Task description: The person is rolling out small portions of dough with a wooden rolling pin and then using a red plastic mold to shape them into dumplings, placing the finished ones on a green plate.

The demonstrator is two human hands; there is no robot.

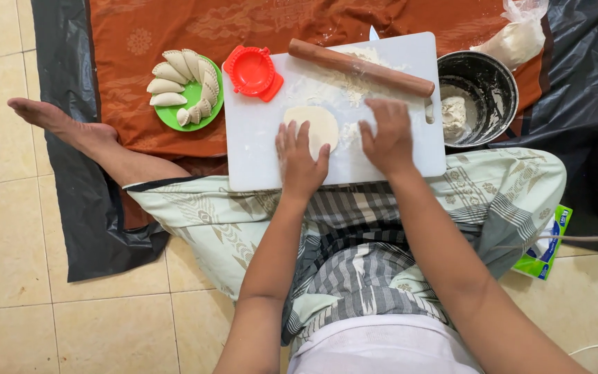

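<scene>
Left hand (300,161) lies flat, fingers spread, on the pale round dough disc (315,127); right hand (386,135) rests open on the floured white plastic board (261,149). Thin dough may stick and tear when lifted.

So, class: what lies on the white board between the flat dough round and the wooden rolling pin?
In the head view, only loose flour lies between the dough round and the rolling pin.

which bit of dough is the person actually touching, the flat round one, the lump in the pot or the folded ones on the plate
The flat round dough on the white board: the left hand rests on its near edge. The lump in the pot and the folded ones lie untouched.
</scene>
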